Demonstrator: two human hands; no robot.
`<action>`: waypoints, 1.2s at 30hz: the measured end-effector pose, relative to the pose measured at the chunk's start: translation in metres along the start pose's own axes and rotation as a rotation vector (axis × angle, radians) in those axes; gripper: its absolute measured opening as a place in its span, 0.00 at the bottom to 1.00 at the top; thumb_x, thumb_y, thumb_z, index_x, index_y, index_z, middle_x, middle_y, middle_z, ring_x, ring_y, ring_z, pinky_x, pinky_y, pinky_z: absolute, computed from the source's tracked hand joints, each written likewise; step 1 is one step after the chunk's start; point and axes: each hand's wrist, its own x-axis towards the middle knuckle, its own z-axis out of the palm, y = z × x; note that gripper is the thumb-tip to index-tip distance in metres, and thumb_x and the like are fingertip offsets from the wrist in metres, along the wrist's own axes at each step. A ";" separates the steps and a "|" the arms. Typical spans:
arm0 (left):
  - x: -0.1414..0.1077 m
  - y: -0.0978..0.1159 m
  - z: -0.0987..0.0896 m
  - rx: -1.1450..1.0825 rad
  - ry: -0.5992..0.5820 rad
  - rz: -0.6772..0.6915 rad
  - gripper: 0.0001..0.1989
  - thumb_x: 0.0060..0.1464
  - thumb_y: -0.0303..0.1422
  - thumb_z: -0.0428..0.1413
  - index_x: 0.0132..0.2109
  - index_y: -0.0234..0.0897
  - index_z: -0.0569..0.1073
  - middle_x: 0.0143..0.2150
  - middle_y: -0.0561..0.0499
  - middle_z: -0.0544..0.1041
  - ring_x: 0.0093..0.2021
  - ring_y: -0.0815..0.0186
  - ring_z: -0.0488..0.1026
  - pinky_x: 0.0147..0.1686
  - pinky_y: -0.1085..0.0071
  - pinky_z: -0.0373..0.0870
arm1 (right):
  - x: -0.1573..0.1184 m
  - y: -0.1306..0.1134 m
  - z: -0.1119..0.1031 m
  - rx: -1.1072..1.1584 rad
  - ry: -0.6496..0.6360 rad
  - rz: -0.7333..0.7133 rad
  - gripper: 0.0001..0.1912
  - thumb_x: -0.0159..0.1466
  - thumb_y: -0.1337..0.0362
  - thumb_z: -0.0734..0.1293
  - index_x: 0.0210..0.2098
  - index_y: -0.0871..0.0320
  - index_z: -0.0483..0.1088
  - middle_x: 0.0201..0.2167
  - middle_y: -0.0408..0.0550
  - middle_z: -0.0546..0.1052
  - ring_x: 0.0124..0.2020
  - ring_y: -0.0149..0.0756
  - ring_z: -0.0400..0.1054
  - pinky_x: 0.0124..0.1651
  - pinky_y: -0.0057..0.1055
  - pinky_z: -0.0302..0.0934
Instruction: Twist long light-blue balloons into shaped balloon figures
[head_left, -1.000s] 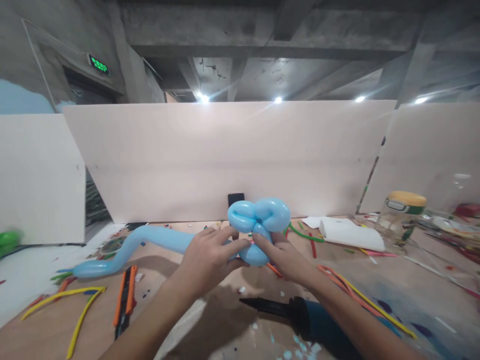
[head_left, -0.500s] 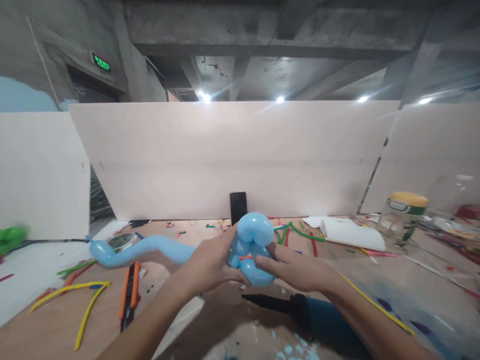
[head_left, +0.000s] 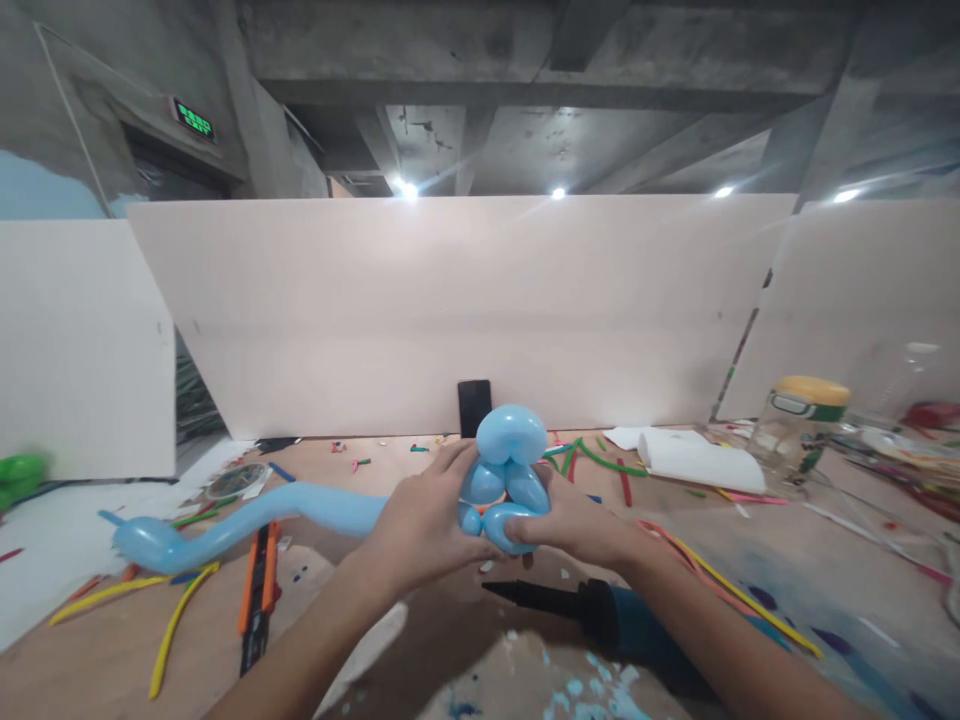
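Observation:
A light blue balloon (head_left: 512, 434) is twisted into several rounded bubbles at the centre, a folded one standing on top. My left hand (head_left: 431, 515) is closed round its left side, fingers behind and thumb below. From behind this hand the long untwisted part of the balloon runs left to a thin tip. My right hand (head_left: 574, 520) grips the right side, its thumb pressed on the lowest bubble. A bit of orange shows between the bubbles. Just below the hands lies a pump (head_left: 600, 612) with a black nozzle and blue body, partly under my right forearm.
An orange and black cutter (head_left: 259, 595) and yellow balloon strips (head_left: 174, 630) lie at the left. A black phone (head_left: 475, 408) leans on the white board behind. At the right are a paper roll (head_left: 701, 460) and a yellow-lidded jar (head_left: 802, 425).
The twisted bubbles have turned in my hands, the top one now more upright and the lower ones more spread. The long balloon part has swung left and its end has dropped lower.

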 end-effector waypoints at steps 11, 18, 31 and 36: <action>-0.007 0.005 0.000 0.239 0.196 0.210 0.28 0.49 0.50 0.56 0.54 0.41 0.66 0.51 0.45 0.72 0.36 0.58 0.76 0.33 0.59 0.73 | -0.006 0.009 -0.008 0.137 -0.016 0.043 0.22 0.53 0.59 0.70 0.45 0.56 0.65 0.34 0.46 0.74 0.31 0.36 0.71 0.33 0.34 0.67; -0.005 0.003 -0.006 0.103 0.094 0.105 0.27 0.40 0.48 0.63 0.46 0.42 0.71 0.48 0.51 0.74 0.40 0.60 0.75 0.36 0.64 0.72 | -0.011 -0.005 -0.006 -0.074 -0.088 0.093 0.20 0.54 0.59 0.69 0.45 0.56 0.64 0.30 0.43 0.74 0.28 0.31 0.69 0.29 0.28 0.63; -0.005 0.005 0.002 0.388 0.013 0.131 0.31 0.44 0.49 0.60 0.54 0.44 0.66 0.54 0.48 0.71 0.35 0.57 0.76 0.33 0.62 0.71 | -0.007 -0.006 0.008 -0.041 0.054 0.181 0.10 0.53 0.64 0.66 0.35 0.59 0.65 0.19 0.39 0.71 0.17 0.27 0.63 0.18 0.23 0.56; -0.007 0.003 -0.011 0.423 -0.060 0.232 0.25 0.51 0.37 0.56 0.56 0.42 0.61 0.55 0.46 0.69 0.39 0.56 0.74 0.35 0.61 0.69 | -0.005 -0.010 0.014 0.119 0.055 0.165 0.05 0.51 0.66 0.65 0.28 0.58 0.64 0.19 0.39 0.71 0.18 0.29 0.65 0.21 0.25 0.60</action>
